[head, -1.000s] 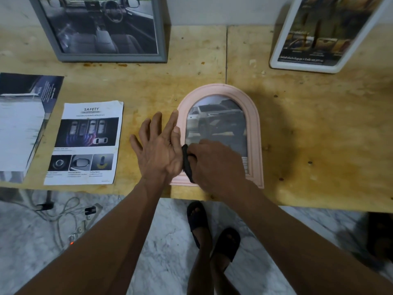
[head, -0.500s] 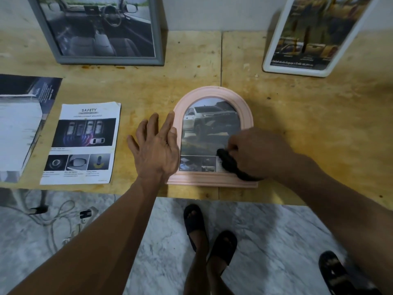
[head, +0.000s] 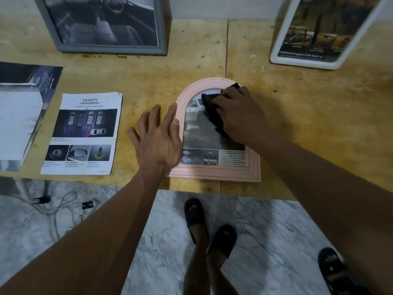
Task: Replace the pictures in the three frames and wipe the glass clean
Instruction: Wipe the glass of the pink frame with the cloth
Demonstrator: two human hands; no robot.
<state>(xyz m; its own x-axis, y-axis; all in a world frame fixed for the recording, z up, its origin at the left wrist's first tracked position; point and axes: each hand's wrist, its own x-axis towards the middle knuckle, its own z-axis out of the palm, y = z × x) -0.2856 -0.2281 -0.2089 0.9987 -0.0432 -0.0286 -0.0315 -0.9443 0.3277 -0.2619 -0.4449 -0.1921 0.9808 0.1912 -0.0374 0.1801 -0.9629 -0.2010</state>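
A pink arched frame (head: 214, 173) lies flat near the table's front edge, with a car picture under its glass. My left hand (head: 158, 139) rests flat with straight fingers on the frame's left side and the table beside it. My right hand (head: 238, 116) grips a black cloth (head: 210, 107) against the upper part of the glass, near the arch. A grey frame (head: 110, 48) with a car-interior picture leans on the wall at the back left. A white frame (head: 306, 62) with a yellowish picture leans at the back right.
A "SAFETY" leaflet (head: 83, 133) lies on the wooden table (head: 308, 135) left of my left hand. A thick booklet stack (head: 19, 124) sits at the far left. Below the table edge are a marble floor, cables (head: 63, 207) and sandalled feet (head: 210, 226).
My right hand has carried the black cloth from the lower right of the glass up to the top of the arch. The left hand stays on the frame's left side.
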